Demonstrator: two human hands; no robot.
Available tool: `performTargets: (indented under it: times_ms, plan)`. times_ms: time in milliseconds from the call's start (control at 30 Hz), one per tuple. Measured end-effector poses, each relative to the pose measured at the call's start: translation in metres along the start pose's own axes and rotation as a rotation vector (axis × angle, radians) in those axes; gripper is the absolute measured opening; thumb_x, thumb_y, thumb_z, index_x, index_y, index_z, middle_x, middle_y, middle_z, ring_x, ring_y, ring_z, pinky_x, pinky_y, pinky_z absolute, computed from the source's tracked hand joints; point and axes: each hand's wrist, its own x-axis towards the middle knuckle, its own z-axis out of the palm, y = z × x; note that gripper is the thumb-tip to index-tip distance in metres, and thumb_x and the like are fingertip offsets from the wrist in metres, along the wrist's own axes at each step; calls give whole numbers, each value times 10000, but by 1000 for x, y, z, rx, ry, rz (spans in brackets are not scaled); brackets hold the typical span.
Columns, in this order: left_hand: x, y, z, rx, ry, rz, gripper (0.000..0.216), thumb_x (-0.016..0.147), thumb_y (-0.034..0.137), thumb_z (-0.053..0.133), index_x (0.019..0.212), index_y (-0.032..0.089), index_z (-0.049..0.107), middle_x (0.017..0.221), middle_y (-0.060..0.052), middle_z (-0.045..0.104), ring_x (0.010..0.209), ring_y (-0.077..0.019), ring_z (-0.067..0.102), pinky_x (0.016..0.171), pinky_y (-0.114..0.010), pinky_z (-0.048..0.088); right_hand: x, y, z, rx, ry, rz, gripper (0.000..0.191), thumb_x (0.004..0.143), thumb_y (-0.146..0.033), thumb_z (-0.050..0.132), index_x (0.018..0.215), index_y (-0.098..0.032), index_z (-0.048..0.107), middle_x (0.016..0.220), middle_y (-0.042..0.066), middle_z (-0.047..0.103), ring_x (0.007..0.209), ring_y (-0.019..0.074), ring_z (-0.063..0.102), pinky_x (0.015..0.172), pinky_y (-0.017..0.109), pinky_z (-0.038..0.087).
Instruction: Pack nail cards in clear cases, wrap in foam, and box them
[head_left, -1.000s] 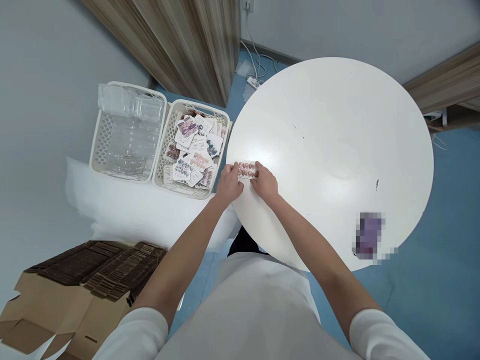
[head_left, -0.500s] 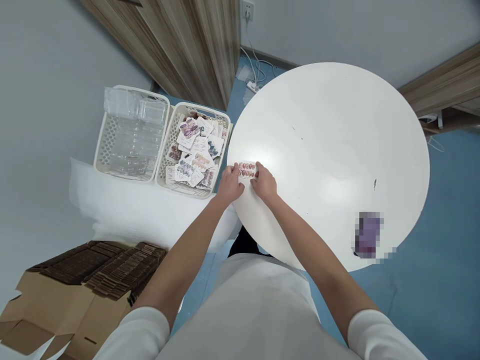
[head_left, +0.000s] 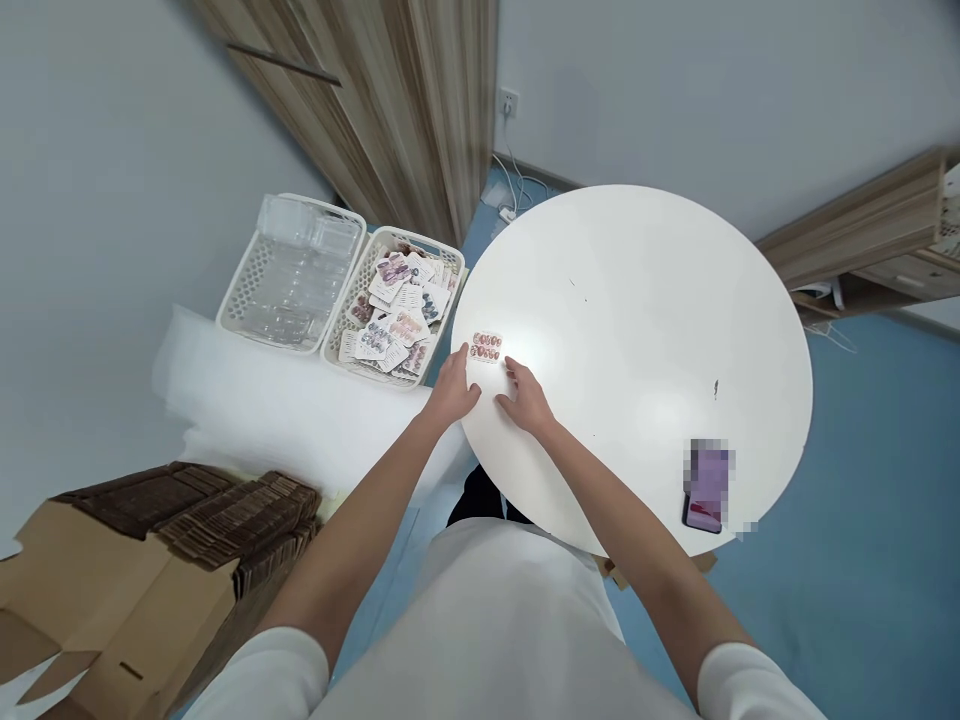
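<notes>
A small white card of pink and red press-on nails (head_left: 486,347) lies near the left edge of the round white table (head_left: 637,330). My left hand (head_left: 452,386) grips the card's left side, thumb on its edge and fingers curled. On the other side, my right hand (head_left: 526,397) pinches its lower right part with bent fingers. The card's white lower half sits between the two hands.
Left of the table stand two white baskets, one (head_left: 394,305) full of nail cards and one (head_left: 294,272) with clear plastic cases. White foam sheet (head_left: 262,405) lies below them. Flat cardboard boxes (head_left: 165,545) are stacked at lower left. A phone (head_left: 707,487) lies at the table's right edge.
The view has tilted upward, so the table and baskets sit lower in the picture. Both hands stay on the card and have slid slightly toward its near end.
</notes>
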Motion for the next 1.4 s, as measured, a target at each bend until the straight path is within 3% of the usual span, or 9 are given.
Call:
performTargets:
  times_ms: [167, 300, 433, 600, 833, 1100, 1233, 1400]
  plan:
    - [-48, 16, -14, -29, 87, -34, 514, 759, 227, 456, 1258, 153, 359, 1221, -118, 456, 1137, -233, 424, 942, -400, 370, -26, -7, -16, 59, 7, -26, 473, 743, -209, 468, 1210, -216, 397, 1141, 72, 492, 817, 136, 551, 788, 338, 458]
    - [-88, 16, -34, -64, 119, -117, 425, 778, 256, 443, 1199, 202, 434, 1107, -72, 555, 986, -196, 536, 813, -364, 458, -28, -22, -14, 128, -20, -30, 347, 760, -247, 445, 1101, -207, 493, 965, 34, 579, 688, 116, 540, 728, 314, 472]
    - [-114, -3, -65, -38, 226, -217, 404, 772, 298, 459, 1162, 196, 468, 1045, -67, 591, 895, -183, 572, 750, -349, 478, -19, -50, 0, 162, -121, -135, 273, 766, -262, 435, 1008, -211, 552, 862, 11, 611, 678, 119, 542, 704, 294, 469]
    - [-127, -42, -105, -24, 315, -319, 401, 758, 333, 487, 1134, 192, 488, 1034, -68, 599, 877, -180, 577, 719, -327, 481, 10, -95, 22, 95, -269, -247, 263, 757, -248, 454, 989, -213, 572, 839, 9, 625, 679, 119, 552, 683, 282, 461]
    - [-107, -110, -145, -112, 379, -469, 448, 747, 346, 509, 1168, 204, 454, 1175, -78, 531, 977, -188, 555, 760, -308, 476, 83, -154, 87, 2, -331, -255, 256, 726, -211, 505, 972, -204, 575, 852, 14, 637, 741, 123, 577, 743, 297, 460]
    - [-54, -197, -212, 21, 422, -484, 558, 699, 118, 430, 1251, 177, 375, 1178, -88, 534, 996, -232, 518, 867, -380, 408, 145, -201, 190, 234, -469, -132, 472, 676, -75, 460, 1136, -181, 453, 1137, 75, 557, 998, 121, 554, 869, 297, 444]
    - [-29, -221, -231, 145, 358, -496, 581, 678, 112, 442, 1253, 169, 375, 1132, -125, 548, 1045, -295, 450, 847, -436, 382, 163, -204, 221, 218, -506, -86, 575, 655, -52, 444, 1210, -191, 382, 1251, 78, 469, 1122, 142, 481, 928, 315, 410]
    - [-9, -234, -232, 338, 315, -467, 553, 684, 110, 437, 1234, 149, 393, 969, -150, 586, 1003, -326, 440, 804, -461, 351, 179, -205, 244, 167, -497, 9, 617, 669, -109, 489, 1255, -202, 322, 1246, 90, 469, 1136, 168, 468, 913, 333, 419]
